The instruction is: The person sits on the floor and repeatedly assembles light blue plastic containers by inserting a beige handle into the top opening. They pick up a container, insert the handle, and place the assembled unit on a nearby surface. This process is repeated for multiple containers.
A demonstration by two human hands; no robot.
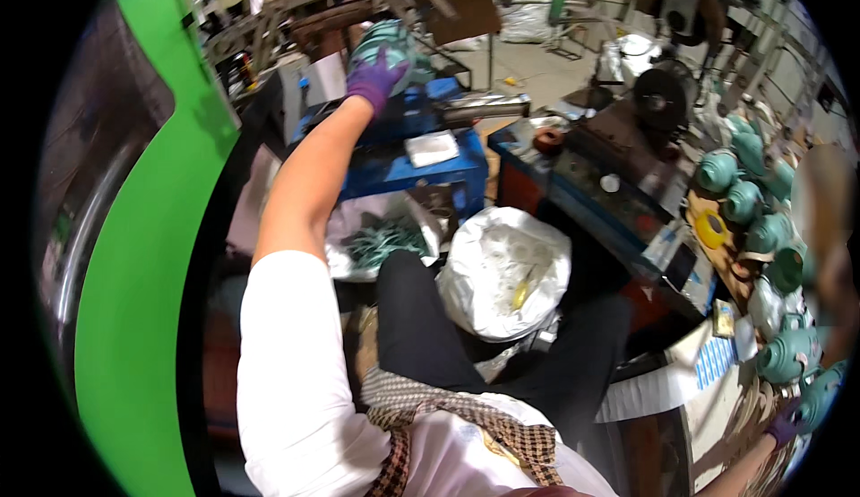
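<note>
My left arm reaches far ahead, and my left hand [377, 79] in a purple glove lies over a teal, ribbed, rounded part [387, 38] on the blue bench, its fingers curved onto the surface. Far out at the lower right, my right hand [786, 423], also purple-gloved, grips another teal rounded part [820, 398]. Its fingers are partly hidden. Several more such teal parts [742, 199] crowd the shelf beside it, with a roll of yellow tape [710, 228] among them.
Between my knees stands a white sack [506, 273] with clear pieces inside. Left of it, another bag holds teal scraps [385, 244]. A folded white cloth [432, 148] lies on the blue bench [394, 174]. A dark machine [618, 174] stands right; a green panel [134, 318] rises left.
</note>
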